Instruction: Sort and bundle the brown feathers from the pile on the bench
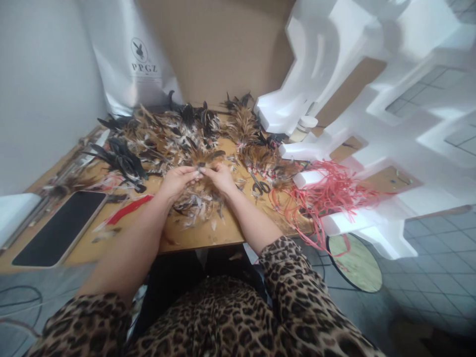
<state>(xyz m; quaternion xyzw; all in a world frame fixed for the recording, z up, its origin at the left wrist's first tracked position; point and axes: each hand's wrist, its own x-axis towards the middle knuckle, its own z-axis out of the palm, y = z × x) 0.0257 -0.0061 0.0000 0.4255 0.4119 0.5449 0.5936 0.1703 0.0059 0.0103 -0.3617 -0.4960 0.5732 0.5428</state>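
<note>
My left hand (178, 181) and my right hand (220, 178) meet near the middle of the wooden table (201, 237). Between their pinched fingertips they hold the base of a small brown feather bunch (203, 155), its tips fanning away from me. Loose pale and grey feathers (199, 204) lie just below the hands. Beyond them spreads a large pile of brown and white feathers (159, 131). Black feathers (121, 158) are heaped at the left of it. Brown feather bundles (241, 124) rest at the back right, and scissors (261, 187) lie right of my right hand.
A phone (61, 228) and a red strip (130, 209) lie on the left. White foam pieces (334, 124) stand at the right, with red ribbons (327, 193) tangled over them and a white-lidded jar (304, 128) beside them. A white bag (137, 59) stands behind.
</note>
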